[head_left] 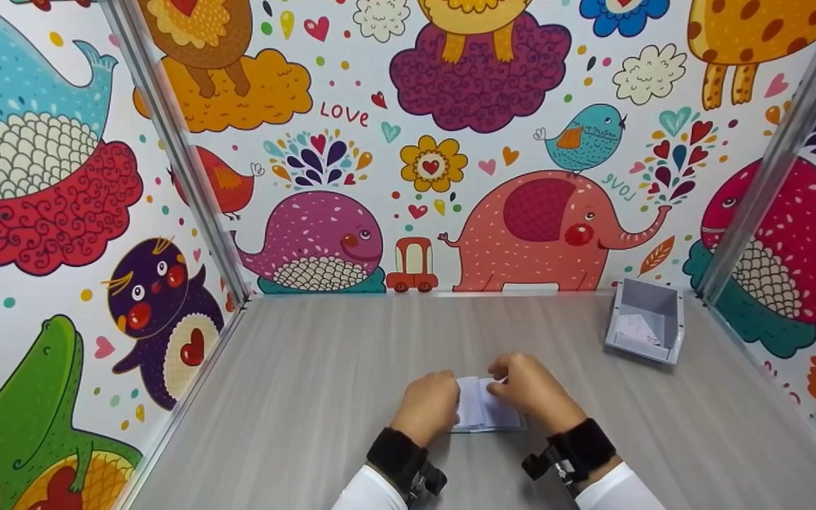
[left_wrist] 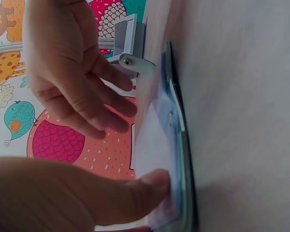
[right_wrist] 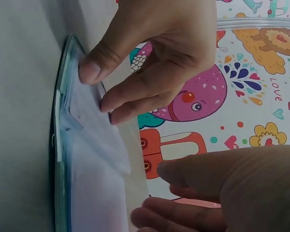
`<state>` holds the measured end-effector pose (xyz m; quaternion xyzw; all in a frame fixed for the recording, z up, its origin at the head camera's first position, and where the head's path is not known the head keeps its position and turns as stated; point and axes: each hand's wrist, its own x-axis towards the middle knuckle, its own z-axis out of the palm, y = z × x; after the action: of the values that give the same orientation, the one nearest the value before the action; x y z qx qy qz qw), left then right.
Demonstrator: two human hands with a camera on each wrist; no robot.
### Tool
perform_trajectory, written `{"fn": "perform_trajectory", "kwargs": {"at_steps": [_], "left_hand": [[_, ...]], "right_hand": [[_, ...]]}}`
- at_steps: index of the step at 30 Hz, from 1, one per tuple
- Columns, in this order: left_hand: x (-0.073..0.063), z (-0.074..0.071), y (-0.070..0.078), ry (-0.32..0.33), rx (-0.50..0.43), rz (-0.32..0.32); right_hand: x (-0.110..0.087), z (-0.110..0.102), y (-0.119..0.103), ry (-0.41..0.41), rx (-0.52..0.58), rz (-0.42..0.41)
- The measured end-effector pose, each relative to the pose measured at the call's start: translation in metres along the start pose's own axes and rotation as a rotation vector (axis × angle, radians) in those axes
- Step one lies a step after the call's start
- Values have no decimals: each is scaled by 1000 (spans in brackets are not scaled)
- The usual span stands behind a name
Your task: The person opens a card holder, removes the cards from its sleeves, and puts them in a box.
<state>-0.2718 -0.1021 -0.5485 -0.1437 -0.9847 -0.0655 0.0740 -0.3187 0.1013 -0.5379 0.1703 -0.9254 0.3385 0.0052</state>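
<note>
A small card holder (head_left: 479, 407) with clear plastic sleeves lies spread out on the table, its cover edge teal in the right wrist view. My left hand (head_left: 428, 405) pinches the sleeves on the left side, thumb on the plastic (right_wrist: 89, 96) and fingertips at the sleeve edge. Over the right side hovers my right hand (head_left: 537, 388), its fingers loosely bent and apart from the sleeves in the left wrist view. A pale strap with a metal snap (left_wrist: 140, 66) sticks out from the holder's far end in that view.
At the back right of the grey wood-grain table (head_left: 309, 368) stands a grey bin (head_left: 652, 301) with a pale pink-white paper or card (head_left: 636, 329) inside. Walls with printed cartoon animals and metal posts (head_left: 185, 156) border the table.
</note>
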Motion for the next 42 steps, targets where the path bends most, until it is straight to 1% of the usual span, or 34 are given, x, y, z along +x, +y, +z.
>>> {"fn": "perform_trajectory", "kwargs": {"at_steps": [5,8,13,16,21,23,25,28,30,33,42], "left_hand": [[1,-1,-2,-14,-41,-7],[1,-3,-2,-24,-58,0],[3,-2,-2,-36,-59,-9],[2,-1,-2,-16,-56,-13],[-1,1,-4,23,-66,19],[-2,0,-4,10,-77,18],[-3,0,-5,-16,-88,1],[-4,-2,-5,-64,-115,-31],[-3,-3,-5,-76,-131,-39],[-2,-3,-4,-76,-142,-41],[2,0,-3,-64,-146,-48]], "right_hand": [[-1,1,3,-54,-33,26],[-2,2,4,-70,-48,42],[-3,3,7,-81,-53,56],[-4,5,9,-78,-46,56],[-6,10,11,-51,-59,36],[-6,12,12,-38,-68,22],[-6,13,12,-33,-69,11],[-6,14,12,-32,-63,15],[-6,13,12,-36,-61,28],[-7,11,13,-40,-61,49],[-8,8,13,-52,-50,69]]}}
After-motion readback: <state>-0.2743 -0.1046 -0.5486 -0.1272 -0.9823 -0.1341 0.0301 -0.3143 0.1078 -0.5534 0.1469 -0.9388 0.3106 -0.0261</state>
